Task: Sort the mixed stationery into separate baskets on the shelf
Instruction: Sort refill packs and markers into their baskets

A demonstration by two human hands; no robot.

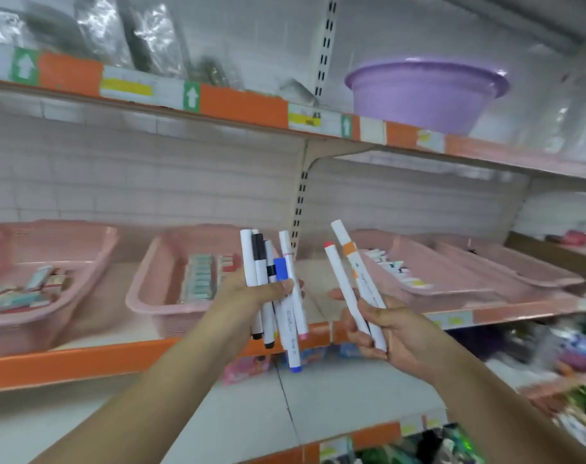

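My left hand [251,296] grips a bunch of several white markers [286,316] with black, blue and pink ends, held upright in front of the shelf. My right hand [382,324] holds two white markers [350,272], one with a red tip, one with an orange band. Behind the hands, pink baskets stand in a row on the orange-edged shelf [84,363]: a left basket [97,249] and a middle basket [144,289] with erasers, and right baskets [452,283] with markers inside.
A purple basin [425,92] sits on the upper shelf beside plastic-wrapped goods. A brown box [549,252] stands at the far right of the basket shelf. Lower shelves hold colourful packets [569,356]. A perforated upright [300,209] divides the shelf bays.
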